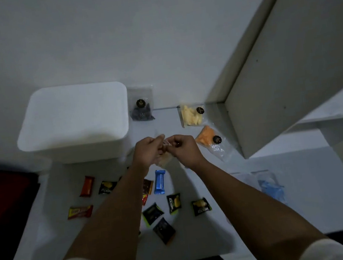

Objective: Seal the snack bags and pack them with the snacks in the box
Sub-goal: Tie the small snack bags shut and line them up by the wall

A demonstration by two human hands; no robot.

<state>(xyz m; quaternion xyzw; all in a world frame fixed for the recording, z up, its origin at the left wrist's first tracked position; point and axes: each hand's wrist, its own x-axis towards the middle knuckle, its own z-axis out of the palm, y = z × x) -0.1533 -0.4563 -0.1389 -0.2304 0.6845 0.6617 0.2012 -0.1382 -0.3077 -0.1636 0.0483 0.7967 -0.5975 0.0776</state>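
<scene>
I look down on a pale desk [201, 230] in dim light. At the far left a white box [73, 118] sits with its lid on. Near it, on the left, lie small wrapped snacks: an orange bar [87, 186], a red and yellow wrapper [80, 212], then dark packets and a blue bar [159, 181] toward the middle. Just right of the box a clear bag of dark pieces [141, 106] leans against the wall. In the centre, just in front of the box, my left hand [147, 152] and right hand [183, 149] meet, both with fingers curled, pinching the top edge of a clear snack bag [164, 152] held above the desk. Further right lie a bag of pale yellow pieces [192, 114] and a bag of orange pieces [210, 139]. At the near right rests a bluish clear plastic bag [269, 185].
</scene>
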